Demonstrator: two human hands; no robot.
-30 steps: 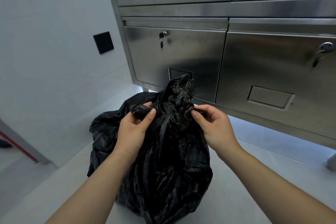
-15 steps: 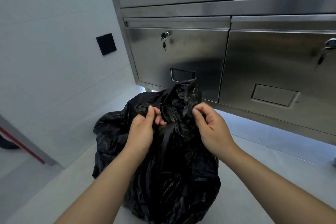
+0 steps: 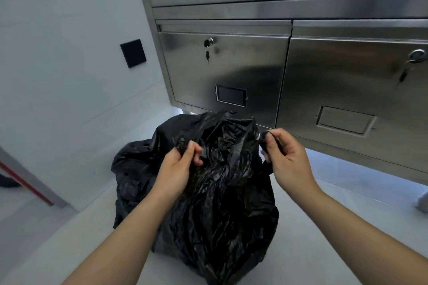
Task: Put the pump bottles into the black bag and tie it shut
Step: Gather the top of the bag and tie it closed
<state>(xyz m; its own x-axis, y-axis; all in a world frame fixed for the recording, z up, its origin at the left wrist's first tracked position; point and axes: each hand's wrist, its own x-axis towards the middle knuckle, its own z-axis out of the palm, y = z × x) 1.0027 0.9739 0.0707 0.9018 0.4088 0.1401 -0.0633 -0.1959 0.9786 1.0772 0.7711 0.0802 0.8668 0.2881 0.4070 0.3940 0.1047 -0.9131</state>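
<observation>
A full black bag [image 3: 217, 210] of crinkled plastic stands on the pale floor in front of me. My left hand [image 3: 178, 166] pinches a fold of the bag's gathered top on the left side. My right hand [image 3: 284, 159] grips another end of the bag's top and holds it out to the right, so the two ends are spread apart. The bag's neck bunches between my hands. No pump bottles show; whatever is inside the bag is hidden by the plastic.
A stainless steel cabinet [image 3: 231, 65] with locked drawers, keys hanging in the locks, stands right behind the bag. A white wall with a black square plate [image 3: 133, 53] runs along the left. A doorway edge with a red strip [image 3: 25, 185] lies at the lower left.
My hands were close together at the bag's neck; now they have pulled apart, each drawing an end of the top outward. The upright tuft of plastic has dropped lower.
</observation>
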